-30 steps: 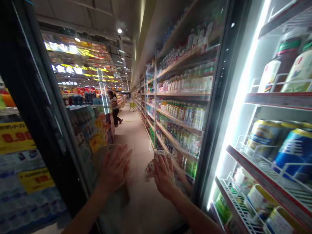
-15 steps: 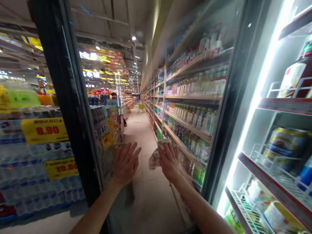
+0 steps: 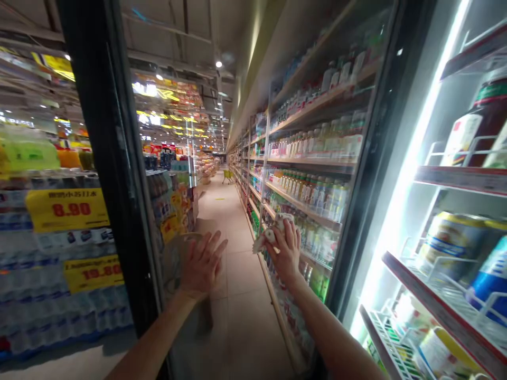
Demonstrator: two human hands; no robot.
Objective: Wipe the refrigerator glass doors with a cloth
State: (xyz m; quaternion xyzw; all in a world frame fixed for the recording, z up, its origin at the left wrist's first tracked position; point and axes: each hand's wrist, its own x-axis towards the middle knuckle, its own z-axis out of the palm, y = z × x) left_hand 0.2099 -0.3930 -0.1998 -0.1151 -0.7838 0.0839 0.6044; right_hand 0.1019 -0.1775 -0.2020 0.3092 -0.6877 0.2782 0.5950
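Note:
In front of me stands a glass door with a black frame (image 3: 101, 132). My left hand (image 3: 202, 264) lies against the glass with its fingers stretched out and holds nothing. Under the fingers of my right hand (image 3: 285, 252) is a crumpled, pale patterned cloth (image 3: 266, 239), pressed to the pane. Part of the cloth is hidden by the fingers. Through or in the glass, shelves of bottles (image 3: 312, 192) show behind my right hand.
To the right, lit cooler shelves hold cans (image 3: 447, 240) and a dark bottle (image 3: 471, 126) behind wire rails. Stacked bottled drinks with a yellow price sign (image 3: 67, 209) stand on the left. A yellow-green shopping cart (image 3: 227, 175) shows far down the aisle.
My right hand has moved up and to the right over the glass with the cloth. My left hand stays nearly in place. The view has shifted slightly.

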